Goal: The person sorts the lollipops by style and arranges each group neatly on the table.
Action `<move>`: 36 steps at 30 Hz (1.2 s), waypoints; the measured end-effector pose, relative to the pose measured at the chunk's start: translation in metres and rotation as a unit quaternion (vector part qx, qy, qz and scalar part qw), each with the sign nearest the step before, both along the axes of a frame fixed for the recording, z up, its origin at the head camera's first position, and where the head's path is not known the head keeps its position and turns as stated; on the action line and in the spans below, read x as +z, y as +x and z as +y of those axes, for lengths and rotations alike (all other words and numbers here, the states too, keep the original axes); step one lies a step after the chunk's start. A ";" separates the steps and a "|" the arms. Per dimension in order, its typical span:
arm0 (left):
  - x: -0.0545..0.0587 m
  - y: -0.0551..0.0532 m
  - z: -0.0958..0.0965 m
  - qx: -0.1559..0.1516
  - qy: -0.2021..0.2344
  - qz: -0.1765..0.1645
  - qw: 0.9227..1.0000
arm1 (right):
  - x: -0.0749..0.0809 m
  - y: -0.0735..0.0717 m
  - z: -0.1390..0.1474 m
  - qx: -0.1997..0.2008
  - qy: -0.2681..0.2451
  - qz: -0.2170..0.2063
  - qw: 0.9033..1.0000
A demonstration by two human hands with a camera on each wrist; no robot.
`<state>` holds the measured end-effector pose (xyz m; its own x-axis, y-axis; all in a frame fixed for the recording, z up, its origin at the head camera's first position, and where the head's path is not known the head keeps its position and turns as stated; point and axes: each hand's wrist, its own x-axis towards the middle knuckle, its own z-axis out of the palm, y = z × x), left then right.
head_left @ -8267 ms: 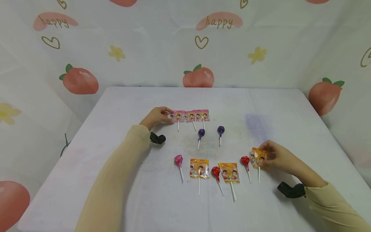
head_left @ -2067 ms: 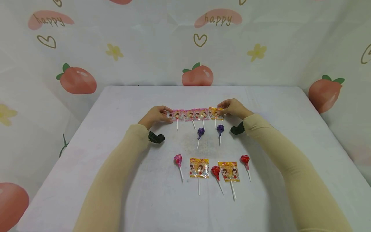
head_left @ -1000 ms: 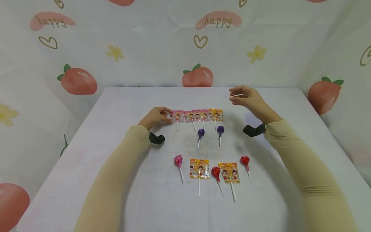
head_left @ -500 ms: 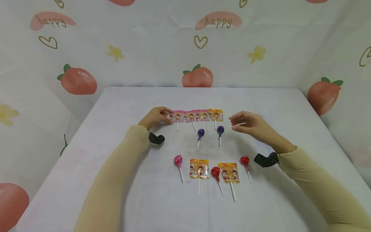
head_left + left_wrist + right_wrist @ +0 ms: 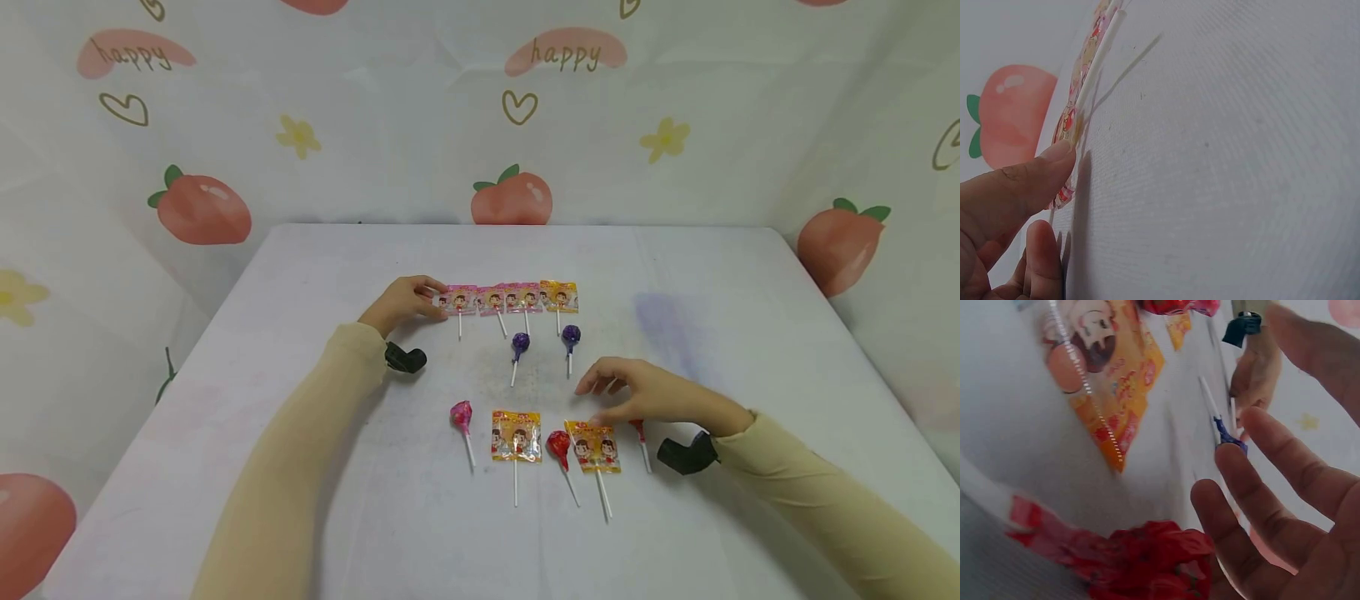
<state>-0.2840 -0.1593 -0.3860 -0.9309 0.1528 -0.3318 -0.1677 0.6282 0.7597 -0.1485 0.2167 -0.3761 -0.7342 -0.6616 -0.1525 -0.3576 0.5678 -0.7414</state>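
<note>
At the back of the table my left hand (image 5: pixel 402 303) pinches the left edge of a pink-wrapped lollipop (image 5: pixel 461 300); the left wrist view has its thumb on the wrapper (image 5: pixel 1065 128). Two more pink-wrapped lollipops and a yellow-wrapped lollipop (image 5: pixel 560 297) continue that row to the right. My right hand (image 5: pixel 656 393), fingers loosely bent and holding nothing, hovers over the top of a front yellow-wrapped lollipop (image 5: pixel 596 450). Beneath that hand, a red lollipop (image 5: pixel 642 446) is partly hidden; its round head (image 5: pixel 1154 559) shows in the right wrist view.
Two purple lollipops (image 5: pixel 521 343) lie in front of the row. Farther forward are a pink round lollipop (image 5: pixel 462 414), another yellow-wrapped lollipop (image 5: pixel 516 437) and a second red lollipop (image 5: pixel 558 446). A patterned curtain (image 5: pixel 405 125) hangs behind the white table (image 5: pixel 375 517).
My right hand brought a yellow-wrapped lollipop from the front right to the row's right end and let it go. It then rose and came back to the front lollipops. The left hand stayed.
</note>
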 end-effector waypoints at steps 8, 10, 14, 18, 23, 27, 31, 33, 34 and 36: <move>0.001 0.000 0.000 0.002 0.000 0.000 1.000 | -0.007 0.004 -0.006 0.039 0.023 -0.008 0.999; 0.001 0.000 0.000 -0.001 -0.005 0.001 1.000 | -0.009 0.004 -0.007 0.047 0.026 -0.001 0.999; 0.001 -0.001 0.001 -0.003 -0.009 0.001 1.000 | -0.013 0.003 -0.010 0.059 0.039 0.010 0.997; 0.002 -0.001 0.001 -0.003 -0.009 0.001 1.000 | -0.016 0.004 -0.013 0.063 0.059 0.025 0.996; 0.001 -0.002 0.000 -0.005 -0.015 0.001 1.000 | -0.016 0.006 -0.015 0.066 0.079 0.062 0.993; 0.000 -0.002 -0.001 -0.002 -0.010 0.001 1.000 | -0.015 0.008 -0.017 0.070 0.083 0.084 0.991; 0.000 -0.002 -0.001 0.002 -0.001 -0.001 1.000 | -0.013 0.009 -0.018 0.075 0.080 0.094 0.990; 0.000 -0.001 0.000 0.002 0.000 -0.001 1.000 | -0.012 0.009 -0.018 0.075 0.083 0.089 0.990; 0.000 -0.001 0.000 0.002 0.000 -0.001 1.000 | -0.012 0.009 -0.018 0.074 0.086 0.087 0.990; 0.000 -0.001 0.000 0.001 0.000 -0.001 1.000 | -0.013 0.009 -0.018 0.073 0.091 0.082 0.990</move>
<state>-0.2853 -0.1594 -0.3857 -0.9304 0.1504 -0.3343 -0.1712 0.6280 0.7591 -0.1392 0.1984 -0.3886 -0.6576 -0.7348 -0.1662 -0.5527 0.6205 -0.5564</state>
